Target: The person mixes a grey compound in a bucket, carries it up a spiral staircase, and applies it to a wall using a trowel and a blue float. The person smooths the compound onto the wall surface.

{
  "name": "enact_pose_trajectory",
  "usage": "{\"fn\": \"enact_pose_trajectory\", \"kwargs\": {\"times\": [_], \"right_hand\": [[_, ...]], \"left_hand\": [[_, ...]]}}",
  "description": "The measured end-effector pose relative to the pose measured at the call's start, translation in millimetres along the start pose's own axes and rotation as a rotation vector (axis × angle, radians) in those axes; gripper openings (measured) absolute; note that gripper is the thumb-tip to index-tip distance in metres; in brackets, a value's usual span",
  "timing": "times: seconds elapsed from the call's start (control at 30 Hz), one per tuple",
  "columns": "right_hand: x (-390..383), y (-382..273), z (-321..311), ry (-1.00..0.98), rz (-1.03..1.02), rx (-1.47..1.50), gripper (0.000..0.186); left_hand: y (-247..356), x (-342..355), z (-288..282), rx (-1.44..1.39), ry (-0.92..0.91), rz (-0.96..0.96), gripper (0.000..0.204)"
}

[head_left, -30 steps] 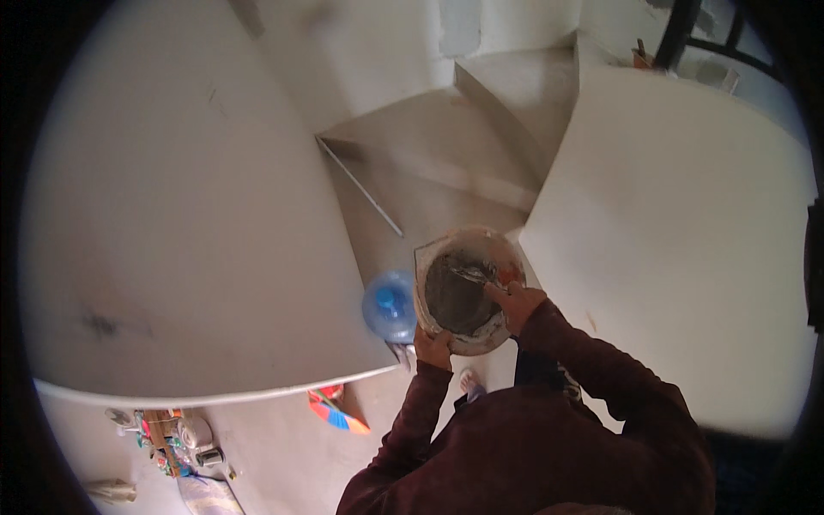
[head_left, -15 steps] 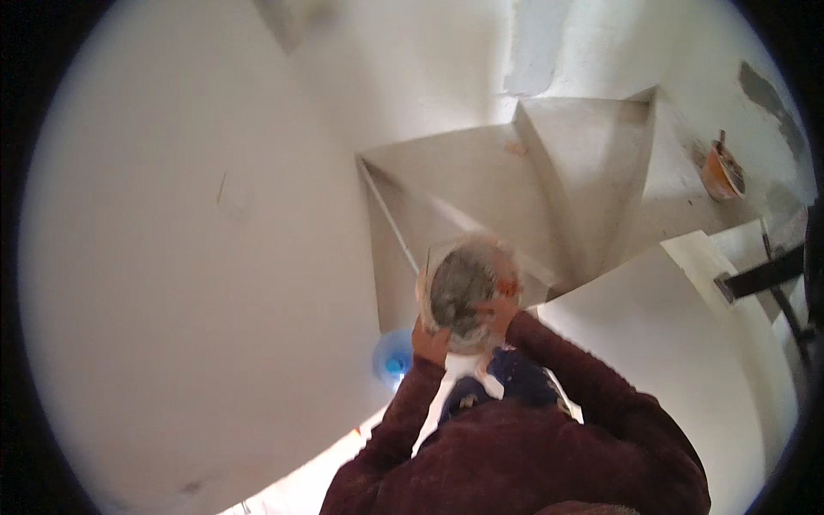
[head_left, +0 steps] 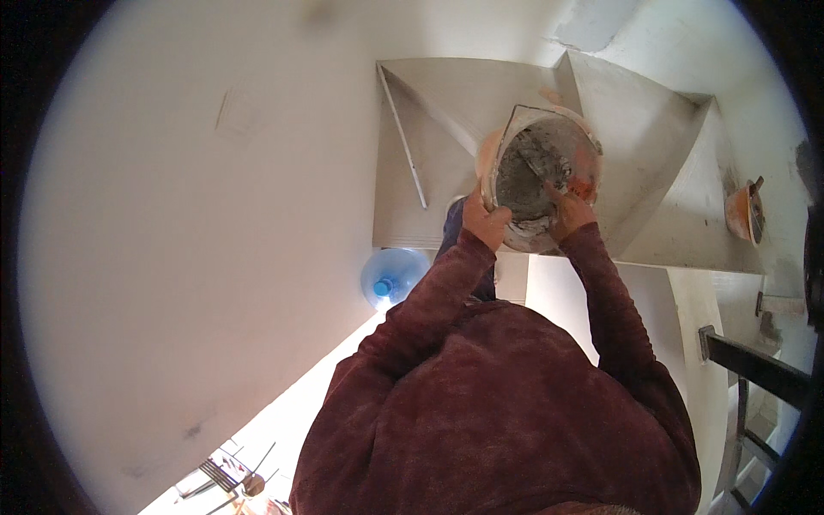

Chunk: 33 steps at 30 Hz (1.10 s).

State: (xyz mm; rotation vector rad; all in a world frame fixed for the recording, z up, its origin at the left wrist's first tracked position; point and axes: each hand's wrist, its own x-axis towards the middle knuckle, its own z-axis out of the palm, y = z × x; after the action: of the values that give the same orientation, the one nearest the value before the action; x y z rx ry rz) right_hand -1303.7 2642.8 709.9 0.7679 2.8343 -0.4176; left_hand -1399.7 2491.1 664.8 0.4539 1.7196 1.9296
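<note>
A round orange bucket (head_left: 491,154) with a thin wire handle is in front of me, tilted so its inside shows. Wet grey mortar (head_left: 524,184) coats its bottom and wall, and a long mortar-smeared tool (head_left: 534,156), trowel-like, lies in it. My left hand (head_left: 487,221) is closed on the near left rim, thumb over the edge. At the near right rim my right hand (head_left: 570,215) is closed too, one digit stretched inside toward the tool. Whether it also touches the tool, I cannot tell.
Wedge-shaped steps (head_left: 627,129) turn to the right under the bucket. A thin white strip (head_left: 403,142) lies on one step. A large blue water bottle (head_left: 395,276) stands by the left wall. Another orange bucket (head_left: 740,215) and black metal bars (head_left: 755,369) are at the right.
The bucket has moved forward and to the right in the picture, both hands still on it. My arms reach further out, and my left leg now shows on the steps.
</note>
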Motion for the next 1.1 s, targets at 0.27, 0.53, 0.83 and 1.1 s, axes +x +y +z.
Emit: {"fn": "enact_pose_trajectory", "kwargs": {"times": [0.27,0.53,0.83,1.1], "right_hand": [[53.0,4.0,-15.9,-0.011,-0.137,0.528,0.044],[102.1,-5.0,-81.7,0.136,-0.096,0.105,0.054],[97.0,-60.1,-76.9,0.004,0.087,-0.046,0.053],[88.4,-65.1,-125.8,0.069,0.027,-0.037,0.051]], "left_hand": [[22.7,75.5,-13.9,-0.010,-0.035,-0.152,0.044],[82.8,132.4,-21.6,-0.066,-0.077,-0.205,0.043],[109.7,165.2,-40.7,0.127,-0.348,-0.256,0.041],[107.3,181.4,-52.7,-0.114,-0.453,-0.268,0.045]]}}
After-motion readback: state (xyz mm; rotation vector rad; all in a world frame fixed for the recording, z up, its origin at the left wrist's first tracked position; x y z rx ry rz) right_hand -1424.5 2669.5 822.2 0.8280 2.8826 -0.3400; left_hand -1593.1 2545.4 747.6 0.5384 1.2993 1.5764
